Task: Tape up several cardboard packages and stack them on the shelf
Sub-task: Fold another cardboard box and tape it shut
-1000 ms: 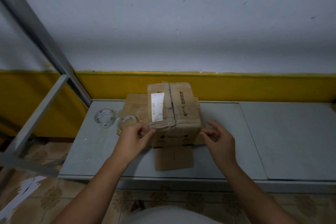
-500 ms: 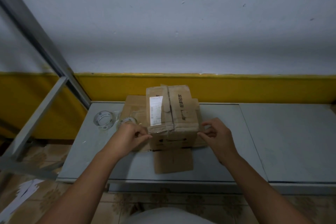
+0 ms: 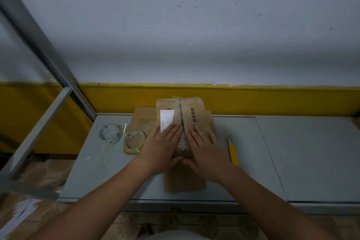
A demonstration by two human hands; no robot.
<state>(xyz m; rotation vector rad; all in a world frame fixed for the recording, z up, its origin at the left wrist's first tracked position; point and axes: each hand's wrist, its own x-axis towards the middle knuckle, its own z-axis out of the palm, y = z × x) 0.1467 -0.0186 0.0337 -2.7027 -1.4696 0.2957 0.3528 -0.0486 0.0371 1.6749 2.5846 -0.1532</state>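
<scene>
We see dim, bluish light: a soft shadow bands the far wall (image 3: 194, 64), the tape roll (image 3: 109, 134) glints faintly, the left metal frame (image 3: 37, 41) bows and blurs.

arms: a bare left forearm (image 3: 93, 197) and bare right forearm (image 3: 268, 200) are seen, uncovered to the frame edge | hands: left hand (image 3: 161, 146) and right hand (image 3: 206, 148) are bare too | clothing: pale grey fabric (image 3: 175, 236) is glimpsed bottom-centre, can't really be identified

Plain packing storeroom: grey metal shelf (image 3: 302, 152), tape roll (image 3: 109, 134), cardboard package (image 3: 196, 111), scuffed white-and-yellow wall (image 3: 194, 35).
</scene>
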